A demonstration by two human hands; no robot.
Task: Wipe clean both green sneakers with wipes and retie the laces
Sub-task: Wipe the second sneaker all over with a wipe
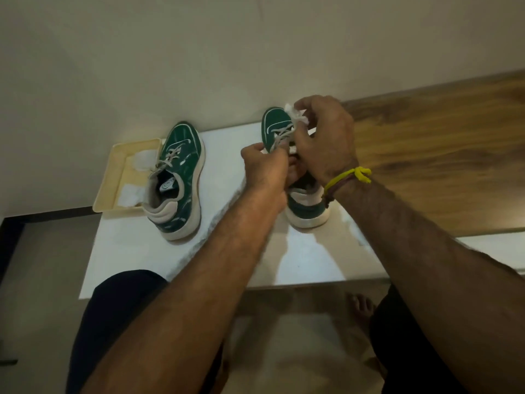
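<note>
Two green sneakers with white soles stand on a white board [227,260], toes pointing away from me. The left sneaker [177,177] stands alone, its grey laces loose. My hands cover the middle of the right sneaker [272,123]. My left hand [264,166] pinches its lace near the tongue. My right hand [324,137] holds a crumpled white wipe [295,113] above the toe and also seems to touch the laces. A yellow thread band circles my right wrist.
A cream tray [113,177] with used white wipes [142,160] lies left of the left sneaker, partly off the board. A wooden surface [440,155] runs along the right. My knees and bare foot [360,308] show below the board's near edge.
</note>
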